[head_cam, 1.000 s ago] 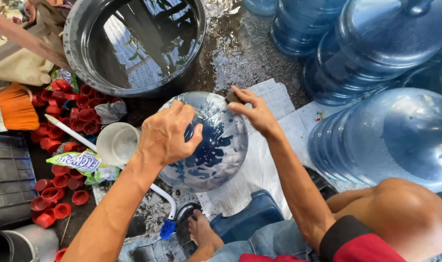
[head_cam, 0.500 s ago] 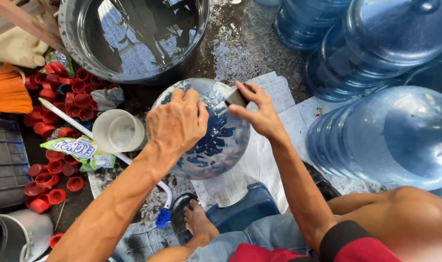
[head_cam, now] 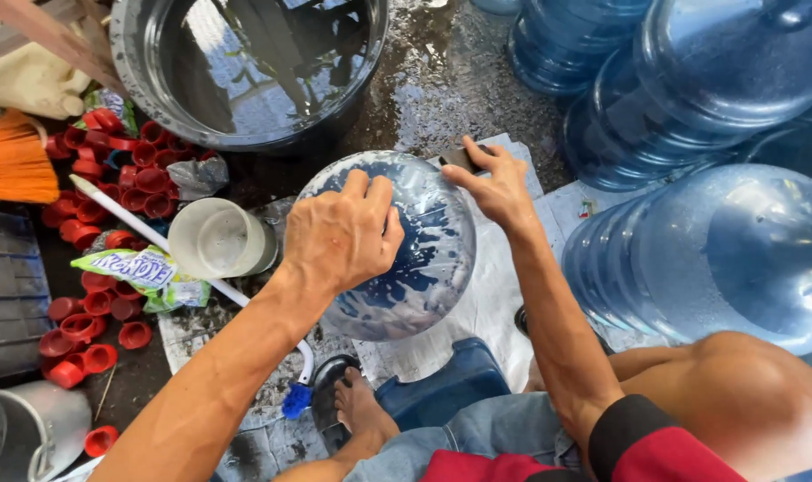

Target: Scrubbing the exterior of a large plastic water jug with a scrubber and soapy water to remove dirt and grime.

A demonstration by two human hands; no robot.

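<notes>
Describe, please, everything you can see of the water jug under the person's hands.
The water jug is a large, round, translucent blue plastic bottle, seen end-on and streaked with white soapy film. It sits over a pale sheet on wet ground. The left hand presses flat on it; the right hand touches its far edge, pinching something small and dark.

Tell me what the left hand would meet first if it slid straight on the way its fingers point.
The left hand lies on the soapy blue bottle, fingers pointing up-frame. Past the bottle's edge, it would probably meet the dark water basin; depth is unclear.
</notes>
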